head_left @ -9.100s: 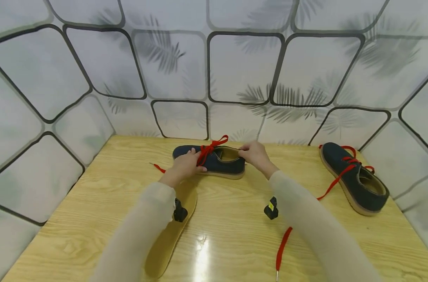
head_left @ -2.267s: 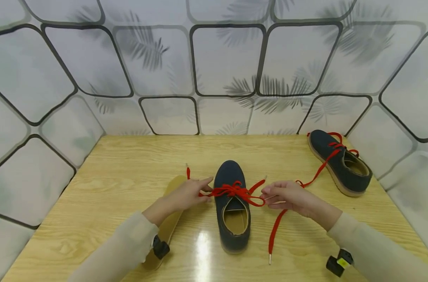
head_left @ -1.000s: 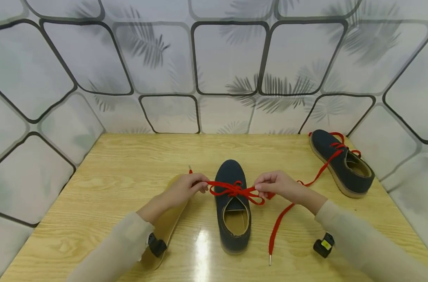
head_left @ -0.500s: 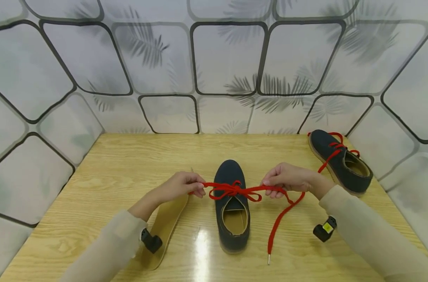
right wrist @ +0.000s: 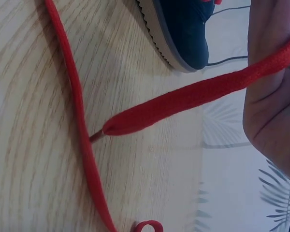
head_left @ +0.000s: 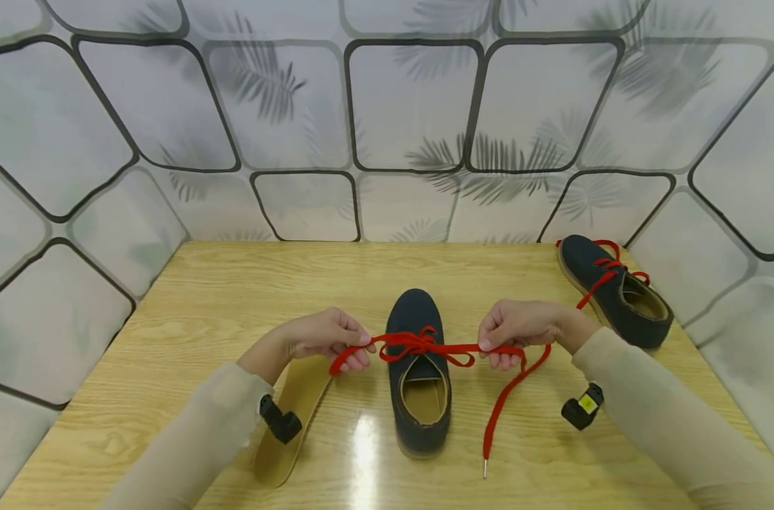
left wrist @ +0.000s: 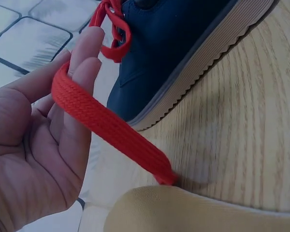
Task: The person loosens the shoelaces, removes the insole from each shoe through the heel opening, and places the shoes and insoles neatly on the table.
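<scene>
A navy shoe [head_left: 423, 439] stands at mid-table, toe pointing away. Its red shoelace [head_left: 422, 343] is tied in a bow with small loops across the front. Left of the shoe, my left hand [head_left: 326, 338] pinches one lace end, whose tail hangs past the fingers; the left wrist view shows this flat tail [left wrist: 111, 123] over the fingers. To the right, my right hand [head_left: 521, 329] grips the other end between thumb and curled fingers. In the right wrist view that lace end [right wrist: 179, 101] hangs from the hand, its tip near another red lace [right wrist: 77, 96].
A tan insole [head_left: 291, 425] lies under and in front of the left hand. A second navy shoe [head_left: 645, 329] stands at the back right. Its long red lace [head_left: 498, 418] trails over the wooden table [head_left: 253, 283] below my right hand. A patterned backdrop [head_left: 412, 106] encloses the table.
The shoe, sideways at the back 9.1 s ago, has come nearer and turned toe-away. Both hands have since taken hold of its lace ends; over the last second the lace has been drawn outward.
</scene>
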The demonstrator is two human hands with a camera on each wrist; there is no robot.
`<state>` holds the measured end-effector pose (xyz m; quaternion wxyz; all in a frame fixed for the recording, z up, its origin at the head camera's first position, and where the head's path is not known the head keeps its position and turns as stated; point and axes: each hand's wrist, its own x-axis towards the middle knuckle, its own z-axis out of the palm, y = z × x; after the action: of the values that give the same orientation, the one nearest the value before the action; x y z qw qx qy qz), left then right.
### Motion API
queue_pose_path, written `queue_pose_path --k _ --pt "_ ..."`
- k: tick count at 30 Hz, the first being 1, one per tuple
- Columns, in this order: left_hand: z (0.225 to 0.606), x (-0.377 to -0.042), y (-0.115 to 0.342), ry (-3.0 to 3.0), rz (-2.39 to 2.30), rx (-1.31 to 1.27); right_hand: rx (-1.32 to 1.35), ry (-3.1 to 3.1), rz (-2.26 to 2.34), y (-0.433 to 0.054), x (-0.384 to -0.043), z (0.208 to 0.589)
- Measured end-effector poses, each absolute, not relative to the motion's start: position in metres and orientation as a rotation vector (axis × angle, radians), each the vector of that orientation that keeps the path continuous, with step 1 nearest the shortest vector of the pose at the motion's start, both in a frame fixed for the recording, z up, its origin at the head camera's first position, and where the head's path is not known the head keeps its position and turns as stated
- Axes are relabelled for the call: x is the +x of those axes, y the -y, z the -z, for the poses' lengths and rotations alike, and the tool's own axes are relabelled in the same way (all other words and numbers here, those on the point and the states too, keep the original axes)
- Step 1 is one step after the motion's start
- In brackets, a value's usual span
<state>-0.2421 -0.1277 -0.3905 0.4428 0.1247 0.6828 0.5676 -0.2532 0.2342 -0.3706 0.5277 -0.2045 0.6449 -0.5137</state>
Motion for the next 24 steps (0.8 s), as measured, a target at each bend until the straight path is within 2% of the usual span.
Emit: queue_pose_path --k 10,24 --pt "0.399 -0.241 0.149 -1.672 -1.472 0.352 -0.509 -1.526 1.23 -0.251 -0.257 0.372" --pt "0.385 -0.237 0.174 -1.724 -1.426 0.375 -0.503 -1.513 1.256 -0.289 -0.268 0.377"
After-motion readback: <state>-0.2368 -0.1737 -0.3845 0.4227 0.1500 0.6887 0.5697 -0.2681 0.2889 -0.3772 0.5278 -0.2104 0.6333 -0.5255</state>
